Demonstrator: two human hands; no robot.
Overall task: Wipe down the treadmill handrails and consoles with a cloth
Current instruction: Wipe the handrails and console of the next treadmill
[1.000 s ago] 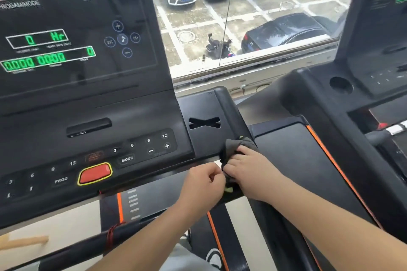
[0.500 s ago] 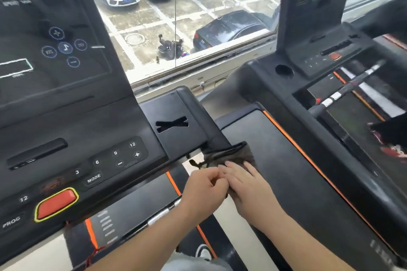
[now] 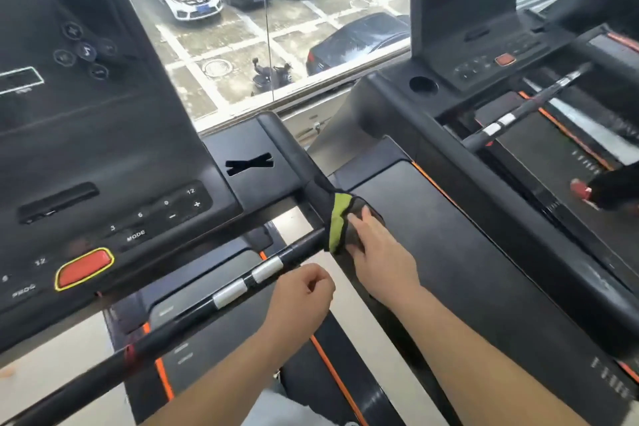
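A dark cloth with a yellow-green side (image 3: 340, 218) is draped over the right handrail (image 3: 304, 169) of the near treadmill, where the crossbar (image 3: 193, 315) joins it. My right hand (image 3: 377, 252) lies flat on the cloth with straight fingers, pressing it against the rail. My left hand (image 3: 304, 290) hovers just below the crossbar, fingers loosely curled, holding nothing. The near console (image 3: 103, 135) with its keypad and red stop button (image 3: 84, 268) fills the left of the head view.
A second treadmill's console (image 3: 484, 55) and crossbar (image 3: 518, 114) stand to the right, with a dark glove or shoe (image 3: 612, 190) on its belt. Ahead, a window (image 3: 276, 27) looks onto parked cars. The black side rail (image 3: 466, 252) runs between the machines.
My left hand has let go of the cloth and dropped back below the crossbar. The cloth now shows its yellow-green side, spread over the handrail under my flat right hand. The view shifted right.
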